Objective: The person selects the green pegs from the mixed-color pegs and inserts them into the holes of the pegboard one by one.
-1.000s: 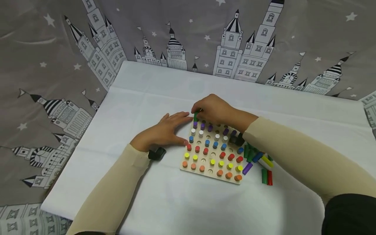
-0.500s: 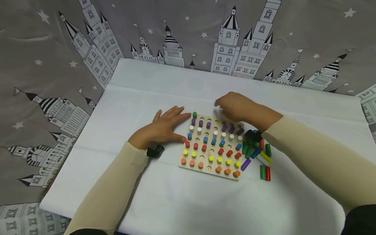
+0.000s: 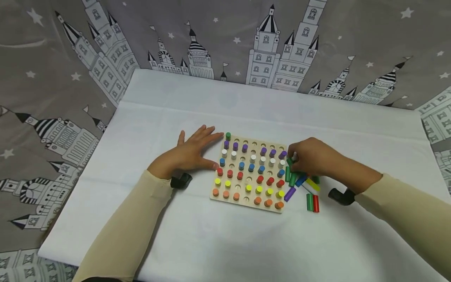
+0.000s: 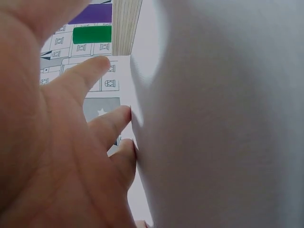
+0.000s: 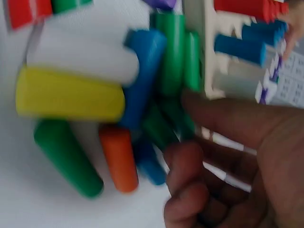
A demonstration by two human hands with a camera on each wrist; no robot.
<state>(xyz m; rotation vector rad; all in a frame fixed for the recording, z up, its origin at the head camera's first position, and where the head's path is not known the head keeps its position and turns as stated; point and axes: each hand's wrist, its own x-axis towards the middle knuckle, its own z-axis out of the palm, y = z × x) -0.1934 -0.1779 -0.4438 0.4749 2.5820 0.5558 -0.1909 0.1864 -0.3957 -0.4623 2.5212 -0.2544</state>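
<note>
A wooden pegboard (image 3: 243,207) lies on the white-covered table, with rows of coloured pegs standing in its holes. One green peg (image 3: 228,136) stands in the far left corner hole. My left hand (image 3: 186,154) rests at the board's left side, thumb and fingers spread, with thumb and index finger at its edge. In the left wrist view its fingers (image 4: 90,76) are straight near the board's side. My right hand (image 3: 315,158) is at the loose pegs right of the board. Its thumb and index finger pinch a green peg (image 5: 180,118); the wrist view is blurred.
Loose pegs lie beside the board's right edge: a yellow peg (image 3: 312,184), a purple peg (image 3: 290,194), a red peg (image 3: 316,203), and blue, white, orange and green ones. A grey castle-print cloth (image 3: 232,39) hangs behind the table.
My right hand has left the upright green peg in the far left corner and moved right to the loose pegs. My left hand has stayed by the board's left edge.
</note>
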